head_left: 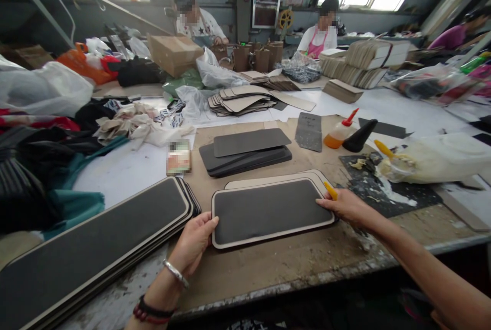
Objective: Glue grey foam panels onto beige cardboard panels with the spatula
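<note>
A dark grey rounded panel with a pale border is held by its two short ends, tilted a little above the brown board on the table. My left hand pinches its left edge, thumb on top. At the right end, my right hand grips the edge and also keeps a yellow-handled tool in its fingers; the tool's working end is hidden. Behind the panel, a beige rounded board shows partly. Grey sheets lie stacked beyond it. Long bordered panels are piled at the left.
A glue-smeared dark mat lies right, beside a plastic container with another yellow handle. A red-tipped bottle stands behind. Cloth scraps and a cardboard box are farther left. Two people work across the table.
</note>
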Motion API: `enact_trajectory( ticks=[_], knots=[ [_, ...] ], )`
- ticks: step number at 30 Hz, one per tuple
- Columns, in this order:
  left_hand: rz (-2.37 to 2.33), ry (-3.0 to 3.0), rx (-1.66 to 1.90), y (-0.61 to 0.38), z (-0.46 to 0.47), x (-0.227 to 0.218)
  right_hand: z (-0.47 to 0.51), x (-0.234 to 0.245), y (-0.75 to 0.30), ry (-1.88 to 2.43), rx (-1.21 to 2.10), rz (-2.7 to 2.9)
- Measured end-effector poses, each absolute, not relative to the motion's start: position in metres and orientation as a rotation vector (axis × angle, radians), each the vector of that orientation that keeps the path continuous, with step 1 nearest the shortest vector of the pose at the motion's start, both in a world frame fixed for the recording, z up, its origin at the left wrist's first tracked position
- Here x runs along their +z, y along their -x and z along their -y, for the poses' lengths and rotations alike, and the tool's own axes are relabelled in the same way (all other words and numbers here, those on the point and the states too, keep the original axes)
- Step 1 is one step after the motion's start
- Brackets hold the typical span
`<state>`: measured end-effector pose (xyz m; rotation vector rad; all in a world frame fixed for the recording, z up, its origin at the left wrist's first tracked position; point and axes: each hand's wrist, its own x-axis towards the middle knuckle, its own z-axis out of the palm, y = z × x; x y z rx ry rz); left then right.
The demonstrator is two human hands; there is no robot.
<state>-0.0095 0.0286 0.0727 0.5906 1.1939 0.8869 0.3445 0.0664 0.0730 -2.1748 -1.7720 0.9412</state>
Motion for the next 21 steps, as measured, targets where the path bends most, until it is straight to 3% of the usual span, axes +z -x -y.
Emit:
enact_trajectory(
  ticks=[13, 21],
  knots=[
    [-1.228, -0.659, 0.986, 0.019, -0.018, 0.091, -0.049, 0.116, -0.331, 1.949, 0.771, 1.579],
    [-1.223, -0.708, 1.286, 0.061, 0.004, 0.111, -0.067, 0.124, -0.289, 1.776, 0.856, 1.698]
  ],
)
